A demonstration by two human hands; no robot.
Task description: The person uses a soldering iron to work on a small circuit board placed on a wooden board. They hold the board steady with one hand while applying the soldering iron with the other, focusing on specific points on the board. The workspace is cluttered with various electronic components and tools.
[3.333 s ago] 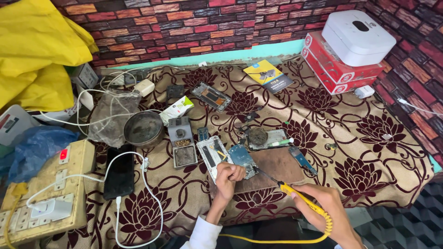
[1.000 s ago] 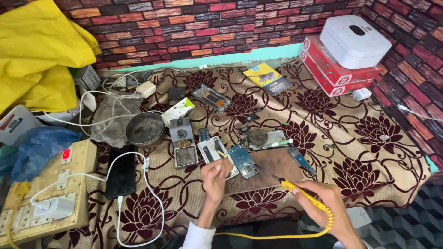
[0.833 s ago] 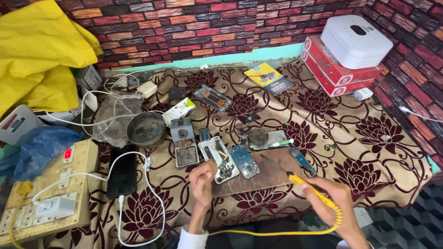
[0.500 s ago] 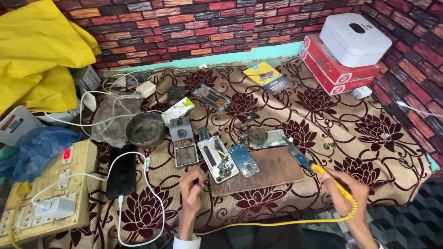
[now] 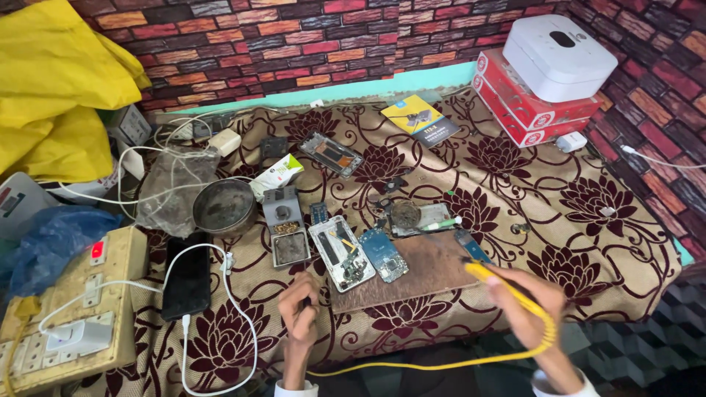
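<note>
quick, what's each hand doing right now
Left hand: fingers curled shut; whether it holds anything cannot be told.
Right hand: closed on the yellow-handled soldering iron.

phone parts (image 5: 346,254) crowd centre (cloth (image 5: 588,235) rightward open)

So the count: two hands, left hand (image 5: 300,309) and right hand (image 5: 531,298), one yellow soldering iron (image 5: 491,277), two opened phones (image 5: 340,252) (image 5: 331,154), one black phone (image 5: 186,277), one metal bowl (image 5: 224,206), two red boxes (image 5: 523,110), one white box (image 5: 559,56)
</note>
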